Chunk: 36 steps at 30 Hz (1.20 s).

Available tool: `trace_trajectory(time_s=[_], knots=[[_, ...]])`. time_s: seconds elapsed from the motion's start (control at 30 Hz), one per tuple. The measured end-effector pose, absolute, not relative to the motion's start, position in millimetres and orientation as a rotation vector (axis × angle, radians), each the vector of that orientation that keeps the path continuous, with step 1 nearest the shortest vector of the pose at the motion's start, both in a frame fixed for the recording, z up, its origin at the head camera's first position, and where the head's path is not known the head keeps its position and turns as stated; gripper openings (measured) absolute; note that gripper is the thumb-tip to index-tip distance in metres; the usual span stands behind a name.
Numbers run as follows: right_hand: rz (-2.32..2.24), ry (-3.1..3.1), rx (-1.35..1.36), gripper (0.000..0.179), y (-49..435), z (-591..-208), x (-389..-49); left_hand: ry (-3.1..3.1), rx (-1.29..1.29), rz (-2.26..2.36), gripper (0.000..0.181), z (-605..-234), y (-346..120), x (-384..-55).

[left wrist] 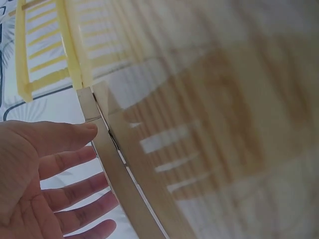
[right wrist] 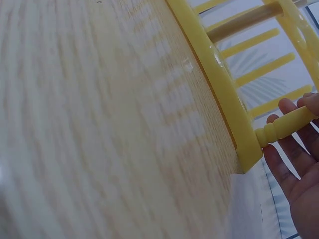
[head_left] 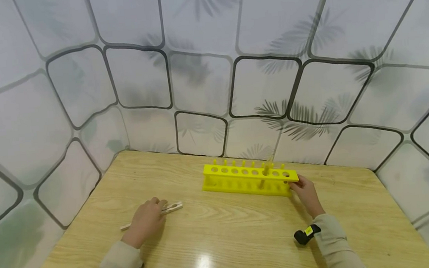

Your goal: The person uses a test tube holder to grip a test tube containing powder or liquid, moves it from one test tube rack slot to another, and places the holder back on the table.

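Note:
On the left half of the table, my left hand rests over a wooden test tube clamp. The left wrist view has its thumb at the edge of the clamp, and the other fingers stretch out fairly straight beside it. A yellow test tube rack stands upright toward the back. My right hand grips the end post of this rack, thumb on one side and fingers behind. One slim brownish tube stands in a hole of the rack, right of its middle.
The wooden table reaches back to a patterned curtain that hangs around its far side and both flanks. Upright pegs line the rack's rear. A black wrist device sits at the right sleeve.

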State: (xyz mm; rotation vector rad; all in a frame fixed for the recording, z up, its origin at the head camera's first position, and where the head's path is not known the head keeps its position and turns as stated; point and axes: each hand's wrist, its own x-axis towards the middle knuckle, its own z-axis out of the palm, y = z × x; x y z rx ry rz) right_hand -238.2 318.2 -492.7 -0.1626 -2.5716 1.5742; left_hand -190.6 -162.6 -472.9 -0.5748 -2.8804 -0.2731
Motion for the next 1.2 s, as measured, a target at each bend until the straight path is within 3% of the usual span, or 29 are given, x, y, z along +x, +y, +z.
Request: trace_trajectory(time_s=[0.2, 0.47, 1.2], knots=[[1.556, -2.598, -0.174, 0.036, 317, -491, -238, -2.889, -0.565, -0.272, 0.035, -475, -162, -192], [1.498, -2.651, -0.125, 0.037, 320, -490, -236, -2.889, -0.6, -0.281, 0.018, -475, -163, -196], [1.723, -2.556, 0.082, 0.037, 329, -498, -239, -2.966, -0.627, -0.124, 0.016, -471, -163, -203]])
